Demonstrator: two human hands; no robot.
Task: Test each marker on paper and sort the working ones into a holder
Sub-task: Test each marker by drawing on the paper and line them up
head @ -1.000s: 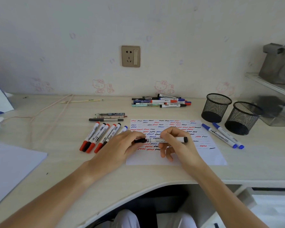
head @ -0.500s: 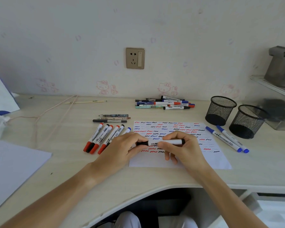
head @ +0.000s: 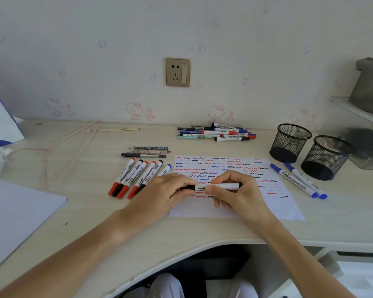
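Observation:
A white marker with a black cap lies level above the test paper, held by both hands. My left hand pinches its black cap end; my right hand grips the white barrel. The paper is covered with red, blue and black squiggles. Two black mesh holders stand at the right. A row of red- and black-capped markers lies left of the paper. Two blue markers lie right of it. A pile of markers and pens sits at the back.
Three pens lie above the marker row. A white sheet covers the desk's left front. A cord trails across the left. A wall socket is behind. A clear shelf unit stands at the far right.
The view has shifted slightly. Both hands have kept hold of the black-capped marker over the paper, with the right hand's grip sliding along the barrel towards the far end.

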